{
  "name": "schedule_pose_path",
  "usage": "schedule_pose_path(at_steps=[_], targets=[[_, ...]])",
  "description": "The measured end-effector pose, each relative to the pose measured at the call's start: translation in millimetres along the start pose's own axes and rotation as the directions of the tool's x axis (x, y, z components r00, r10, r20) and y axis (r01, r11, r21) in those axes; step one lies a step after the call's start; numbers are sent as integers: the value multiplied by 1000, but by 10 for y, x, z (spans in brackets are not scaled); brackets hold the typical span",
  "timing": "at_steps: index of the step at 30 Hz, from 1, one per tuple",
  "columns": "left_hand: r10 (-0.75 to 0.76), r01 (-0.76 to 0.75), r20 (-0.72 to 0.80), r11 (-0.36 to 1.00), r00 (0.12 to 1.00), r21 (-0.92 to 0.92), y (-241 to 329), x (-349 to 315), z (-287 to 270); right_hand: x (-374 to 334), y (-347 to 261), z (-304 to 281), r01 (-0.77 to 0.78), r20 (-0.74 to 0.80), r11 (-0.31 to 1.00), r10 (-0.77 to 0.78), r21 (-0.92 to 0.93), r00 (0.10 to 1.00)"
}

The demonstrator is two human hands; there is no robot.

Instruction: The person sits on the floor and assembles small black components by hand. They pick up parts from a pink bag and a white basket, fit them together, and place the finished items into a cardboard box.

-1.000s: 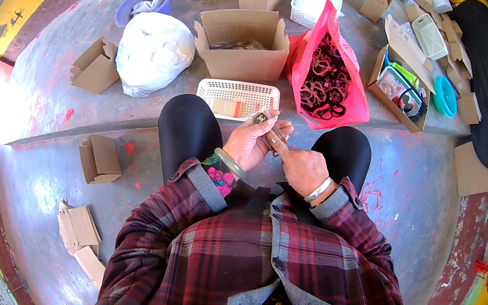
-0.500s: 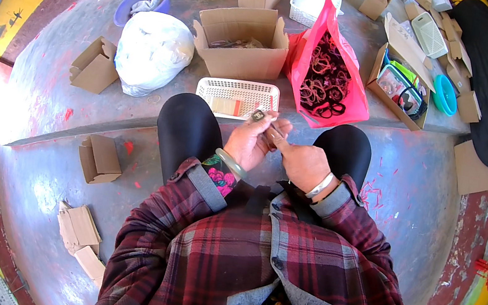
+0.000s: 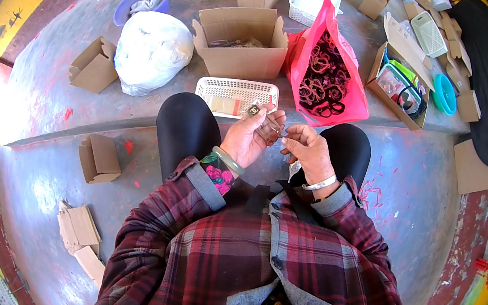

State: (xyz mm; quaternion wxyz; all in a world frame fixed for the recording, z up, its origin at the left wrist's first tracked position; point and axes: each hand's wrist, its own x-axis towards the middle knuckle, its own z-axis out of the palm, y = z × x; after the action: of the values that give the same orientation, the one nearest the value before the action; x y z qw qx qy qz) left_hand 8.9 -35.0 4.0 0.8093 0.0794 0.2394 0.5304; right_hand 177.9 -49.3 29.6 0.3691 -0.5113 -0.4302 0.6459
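My left hand point(image 3: 244, 142) lies palm up between my knees, its fingers curled around a thin brown hair tie point(image 3: 269, 129). A dark square ornament point(image 3: 253, 111) with a light emblem shows at the left thumb tip. My right hand point(image 3: 316, 161) has thumb and fingertips pinched at the hair tie's right side; exactly what they grip is tiny. Just beyond my hands sits a white lattice basket point(image 3: 237, 88) with a flat tan piece point(image 3: 224, 105) inside. To its right, an open pink bag point(image 3: 355, 107) holds many dark and pinkish hair ties point(image 3: 325, 80).
Behind the basket stands an open cardboard box point(image 3: 241, 65). A stuffed white plastic bag point(image 3: 153, 55) and a purple basin point(image 3: 121, 5) are at far left. At right are a carton of mixed items point(image 3: 412, 120) and a teal basket point(image 3: 445, 95). A raised step edge point(image 3: 97, 132) crosses the floor.
My right hand has drawn back slightly to the right and its fingers have turned into a pinch. The left palm has opened a little, showing more of the brown hair tie.
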Motion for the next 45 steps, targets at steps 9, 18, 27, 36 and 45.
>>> schedule_pose_path(at_steps=[9,18,27,36,45], targets=[[7,-8,79,1000,997,15,-31,0,-1,-17,-11,-14,-35,46,999,36,-5,998],[35,-57,134,984,990,171,-39,-50,79,-79,-182,-12,-107,-1,994,108,20,994],[-41,19,166,991,985,135,-78,-68,104,-10,-57,24,-21,-137,973,-11,-230,991],[-66,42,190,991,980,123,-161,-54,45,-44,-120,86,-73,-88,997,75,18,993],[-64,47,143,991,988,122,-162,-51,41,-22,-94,47,-217,59,955,209,202,976]])
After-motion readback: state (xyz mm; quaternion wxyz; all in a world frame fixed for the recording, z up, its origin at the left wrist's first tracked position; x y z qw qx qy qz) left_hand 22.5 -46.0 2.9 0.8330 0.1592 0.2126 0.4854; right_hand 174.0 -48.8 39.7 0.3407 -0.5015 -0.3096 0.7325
